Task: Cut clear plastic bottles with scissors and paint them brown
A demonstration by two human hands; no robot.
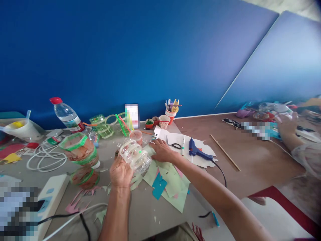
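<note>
My left hand point(122, 172) holds a clear plastic bottle piece point(134, 155) wrapped with whitish bands, palm up beneath it. Just right of it, my right hand point(162, 150) reaches over the pale green paper sheets point(175, 197), its fingers stretched out and apart. The fingertips are close to the left end of a torn white sheet point(205, 147); whether they touch it I cannot tell. On that sheet lie a blue glue gun point(199, 150), a white stick-like tool point(183, 147) and scissors, of which a black handle loop point(176, 146) shows. A blue paper scrap point(159, 185) rests on the green paper.
At left stand a red-capped bottle point(66, 115), a brown-and-green cut container point(80, 150), a coiled white cable point(45, 157) and a power strip point(54, 194). Paint cups point(164, 121) line the back. A wooden stick point(225, 152) lies rightward. Another person's hand point(288, 129) is at far right.
</note>
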